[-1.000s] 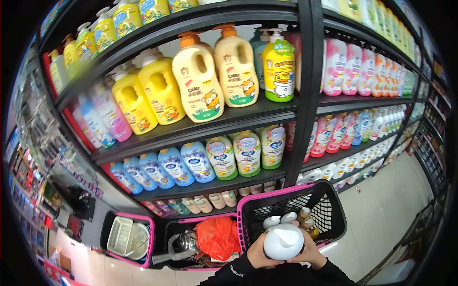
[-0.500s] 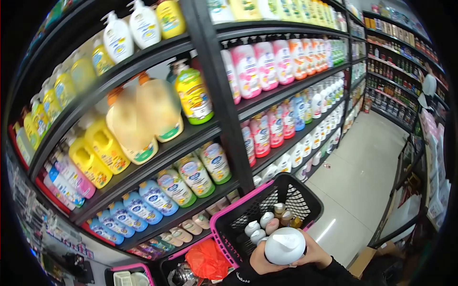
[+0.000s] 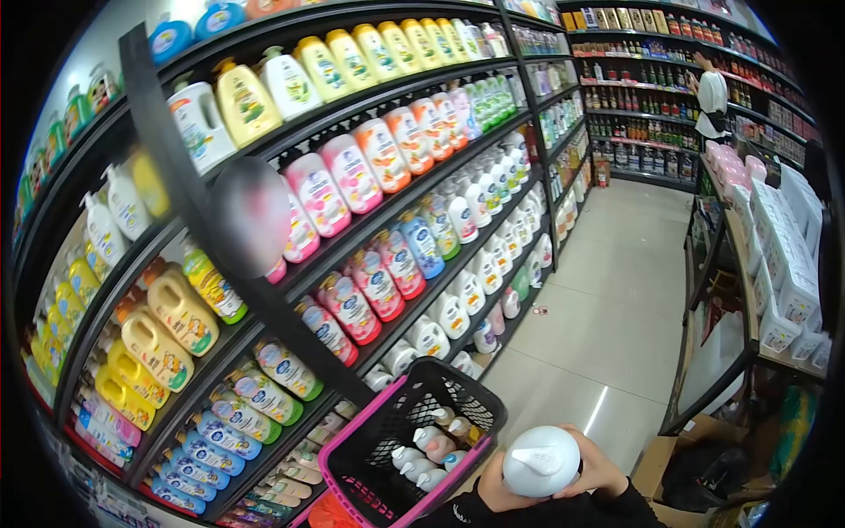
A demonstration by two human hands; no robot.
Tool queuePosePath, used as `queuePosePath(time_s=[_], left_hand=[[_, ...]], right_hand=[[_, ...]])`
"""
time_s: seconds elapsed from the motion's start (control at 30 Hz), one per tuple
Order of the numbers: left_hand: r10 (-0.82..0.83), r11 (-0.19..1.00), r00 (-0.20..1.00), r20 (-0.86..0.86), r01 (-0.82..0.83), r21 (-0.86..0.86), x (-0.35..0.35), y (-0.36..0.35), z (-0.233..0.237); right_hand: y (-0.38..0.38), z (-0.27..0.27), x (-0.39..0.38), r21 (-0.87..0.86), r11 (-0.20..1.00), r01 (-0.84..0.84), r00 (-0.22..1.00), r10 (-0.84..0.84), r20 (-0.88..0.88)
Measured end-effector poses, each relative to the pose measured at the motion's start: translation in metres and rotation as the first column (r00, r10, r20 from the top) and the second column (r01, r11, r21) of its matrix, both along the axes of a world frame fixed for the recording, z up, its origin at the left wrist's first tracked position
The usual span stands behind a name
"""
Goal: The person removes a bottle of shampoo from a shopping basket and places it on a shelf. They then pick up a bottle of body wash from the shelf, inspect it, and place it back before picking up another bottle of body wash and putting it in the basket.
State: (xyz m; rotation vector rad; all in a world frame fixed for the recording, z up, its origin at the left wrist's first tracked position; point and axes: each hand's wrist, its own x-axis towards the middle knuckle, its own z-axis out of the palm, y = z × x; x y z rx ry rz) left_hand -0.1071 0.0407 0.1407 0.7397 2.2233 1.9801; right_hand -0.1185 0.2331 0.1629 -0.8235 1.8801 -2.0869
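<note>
Holds a white, rounded plastic pump bottle (image 3: pixel 541 460) low in the middle of the view, top turned towards the camera, pump head lying flat across the cap. Grips it from both sides: with the left hand (image 3: pixel 493 489), fingers closed round the bottle's left flank, and with the right hand (image 3: pixel 606 465), fingers curled shut over its right shoulder. Carries it above the pale tiled floor (image 3: pixel 616 290), just beside the right end of a black mesh plastic shopping basket with a pink rim (image 3: pixel 378 431). Shows, inside that basket, several small white-capped bottles (image 3: pixel 421 444) lying close together. Faces, to the left, tall black metal shelving (image 3: pixel 264 304) packed with rows of pink, blue, white and yellow detergent bottles. Takes in, at lower right, a brown cardboard box (image 3: pixel 656 471) on the floor below a second rack stacked with white packaged goods (image 3: pixel 783 255). Catches, far down the aisle, a person in a white top (image 3: pixel 711 92) with an arm raised to a high shelf.
</note>
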Motion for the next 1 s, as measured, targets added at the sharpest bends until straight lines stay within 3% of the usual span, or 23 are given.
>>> queuePosePath(time_s=[0.07,0.13,0.33,0.4,0.6,0.7,0.8,0.9,0.97,1.0], left_hand=[[0.002,1.000,0.999,0.033,-0.001,-0.023,-0.002,0.024,0.006],[0.008,0.999,0.998,0.068,-0.005,-0.041,-0.006,0.047,0.009],[-0.168,0.980,0.986,-0.019,0.165,-0.109,-0.036,0.090,0.003],[-0.297,0.942,0.955,0.005,0.294,-0.160,-0.052,0.100,0.000],[-0.410,0.911,0.912,-0.014,0.409,-0.047,-0.101,0.130,0.013],[-0.499,0.867,0.867,-0.011,0.499,0.009,-0.141,0.139,-0.007],[-0.392,0.920,0.919,-0.040,0.391,-0.027,-0.176,0.138,-0.009],[-0.421,0.907,0.907,-0.011,0.421,-0.011,-0.222,0.133,-0.009],[-0.386,0.921,0.922,0.019,0.386,-0.055,-0.250,0.130,-0.007],[-0.320,0.947,0.947,-0.002,0.320,-0.030,-0.261,0.129,-0.012]], right_hand=[[0.027,0.003,-0.002,0.029,0.998,0.064,0.996,-0.062,-0.060],[0.049,0.002,0.002,0.017,0.994,0.108,0.994,-0.108,0.000],[0.089,-0.007,0.013,-0.063,0.939,0.337,0.941,-0.335,0.050],[0.097,-0.007,0.013,-0.073,0.910,0.408,0.912,-0.405,0.060],[0.118,-0.012,-0.015,0.007,0.861,0.509,0.861,-0.509,-0.009],[0.121,-0.021,-0.045,-0.032,0.842,0.538,0.843,-0.537,0.033],[0.123,-0.029,-0.085,-0.030,0.829,0.558,0.828,-0.554,0.090],[0.127,-0.023,-0.134,0.036,0.863,0.504,0.860,-0.505,0.076],[0.125,-0.025,-0.164,0.028,0.879,0.476,0.858,-0.472,0.203],[0.126,-0.021,-0.185,0.051,0.909,0.414,0.894,-0.417,0.162]])
